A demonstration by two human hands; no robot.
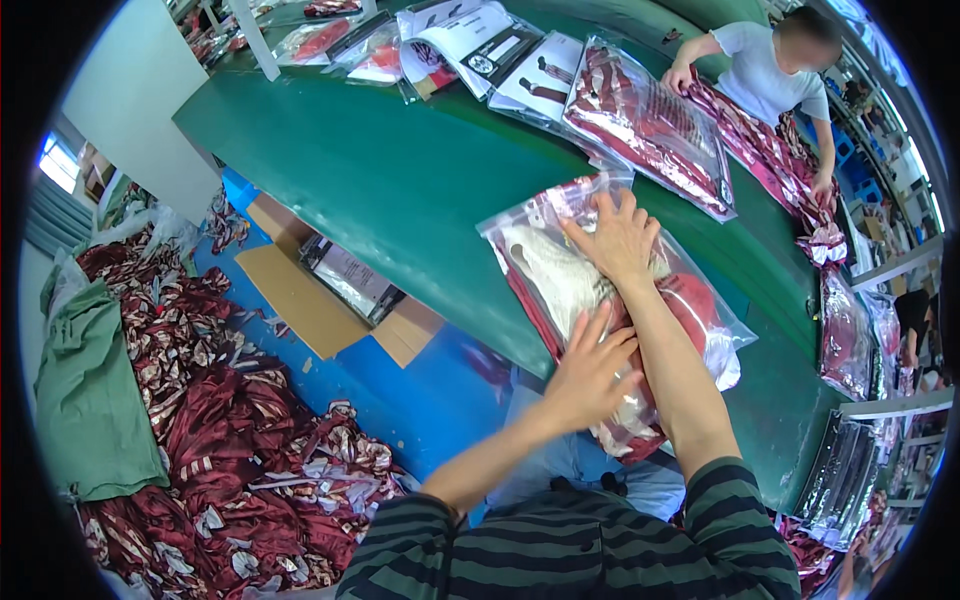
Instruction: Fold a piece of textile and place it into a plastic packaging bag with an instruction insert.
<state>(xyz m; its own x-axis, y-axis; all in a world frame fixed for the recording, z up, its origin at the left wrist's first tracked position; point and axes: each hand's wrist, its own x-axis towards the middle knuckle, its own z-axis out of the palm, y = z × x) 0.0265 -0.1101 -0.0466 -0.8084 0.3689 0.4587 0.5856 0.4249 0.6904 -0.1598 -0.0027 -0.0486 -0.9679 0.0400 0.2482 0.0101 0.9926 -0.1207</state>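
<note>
A clear plastic bag [540,262] with folded dark red and white fabric inside lies tilted on the green table [350,165], its near end reaching the table's edge. My right hand [617,240] rests on the bag's far part, fingers spread and pressing on the plastic. Closer to me, my left hand [592,378] is at the bag's near left part with its fingers apart, slightly blurred. Both palms face down and neither hand grips anything. My right forearm covers the middle of the bag.
Several packed bags [650,120] line the table's far side. A co-worker [775,75] handles red shiny fabric [750,130] at the far right. An open cardboard box [300,305] stands on the blue floor [405,385], beside a large heap of red garments [235,430] and green cloth [95,390].
</note>
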